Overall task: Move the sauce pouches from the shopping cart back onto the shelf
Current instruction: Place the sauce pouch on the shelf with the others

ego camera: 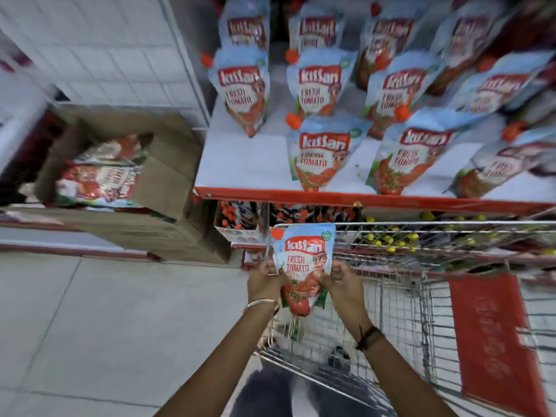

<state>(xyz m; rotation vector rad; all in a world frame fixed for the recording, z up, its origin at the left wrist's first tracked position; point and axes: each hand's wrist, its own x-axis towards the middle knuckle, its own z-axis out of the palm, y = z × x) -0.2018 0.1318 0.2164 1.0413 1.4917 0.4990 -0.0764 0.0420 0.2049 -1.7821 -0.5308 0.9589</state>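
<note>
Above cart (421, 227) corner: left hand (264, 281), right hand (340, 281) both clamped on upright sauce pouch (302, 260), below shelf (361, 198).

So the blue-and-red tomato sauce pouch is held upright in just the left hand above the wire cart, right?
Not quite: the head view shows both hands gripping the blue-and-red tomato sauce pouch, left hand and right hand. It is upright above the wire cart.

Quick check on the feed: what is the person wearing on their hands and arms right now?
Both forearms are bare, with no sleeves or gloves in view. The left hand has thin, light metallic bangles at its wrist. The right hand has a dark band around its wrist. Any rings are too blurred to tell.
</note>
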